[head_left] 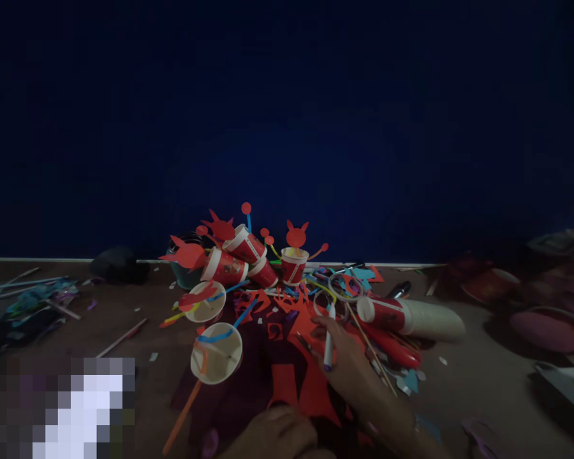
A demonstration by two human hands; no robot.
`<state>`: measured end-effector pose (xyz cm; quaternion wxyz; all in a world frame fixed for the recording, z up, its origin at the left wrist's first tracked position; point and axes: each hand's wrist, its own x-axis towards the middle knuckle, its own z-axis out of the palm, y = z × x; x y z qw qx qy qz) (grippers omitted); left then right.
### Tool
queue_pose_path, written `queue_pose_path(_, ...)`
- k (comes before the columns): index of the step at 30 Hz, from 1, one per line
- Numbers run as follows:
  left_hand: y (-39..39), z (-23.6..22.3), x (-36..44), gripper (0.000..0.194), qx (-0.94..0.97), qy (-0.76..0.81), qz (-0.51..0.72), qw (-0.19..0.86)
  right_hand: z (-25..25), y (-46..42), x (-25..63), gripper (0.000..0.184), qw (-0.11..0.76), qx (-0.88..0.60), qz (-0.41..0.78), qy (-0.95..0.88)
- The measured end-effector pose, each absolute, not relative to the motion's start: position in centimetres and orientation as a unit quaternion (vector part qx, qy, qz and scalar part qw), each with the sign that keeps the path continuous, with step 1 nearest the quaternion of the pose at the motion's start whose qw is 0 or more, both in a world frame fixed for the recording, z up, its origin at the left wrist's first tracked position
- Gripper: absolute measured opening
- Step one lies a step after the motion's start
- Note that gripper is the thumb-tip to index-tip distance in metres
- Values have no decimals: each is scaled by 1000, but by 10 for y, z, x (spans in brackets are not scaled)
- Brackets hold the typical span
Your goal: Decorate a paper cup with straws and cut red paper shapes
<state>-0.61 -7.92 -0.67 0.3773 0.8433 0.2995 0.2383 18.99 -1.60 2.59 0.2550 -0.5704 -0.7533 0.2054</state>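
My right hand (349,363) is over the red paper scraps, with a white marker (330,341) lodged among its curled fingers, purple end toward me. Its fingertips are close to the cut red paper (310,325). At the bottom edge my left hand (280,433) is curled, knuckles up, beside a red paper rectangle (284,382); what its fingers enclose is hidden. Left of the hands, a paper cup (217,363) with blue and orange straws faces me. Behind it lies another cup (205,303) with a red paper cutout.
Several red cups with paper heads are piled at the back, and one cup figure (294,264) stands upright. A stack of cups (411,315) lies on the right near tape rolls (345,287). Scraps and straws litter the left floor; a dark blue wall (287,127) rises behind.
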Motion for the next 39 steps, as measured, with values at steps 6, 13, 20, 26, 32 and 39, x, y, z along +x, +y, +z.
queue_pose_path(6, -78, -22, -11, 50, 867, 343, 222, 287, 30, -27, 201, 71, 124, -577, 180, -787)
queue_pose_path(13, -74, -17, 1, 76, 817, 455, 271, 227, 30, -30, 208, 72, 123, -601, 168, -772)
queue_pose_path(20, -73, -6, 19, 80, 756, 493, 208, 377, 28, -30, 209, 72, 134, -594, 180, -773)
queue_pose_path(26, -70, -3, 34, 74, 751, 487, 224, 385, 25, -31, 212, 71, 141, -583, 181, -780)
queue_pose_path(32, -72, -17, 32, 72, 754, 499, 227, 360, 25, -31, 210, 71, 134, -582, 176, -782)
queue_pose_path(39, -70, -26, 27, 74, 776, 482, 226, 340, 22, -33, 213, 75, 153, -584, 186, -775)
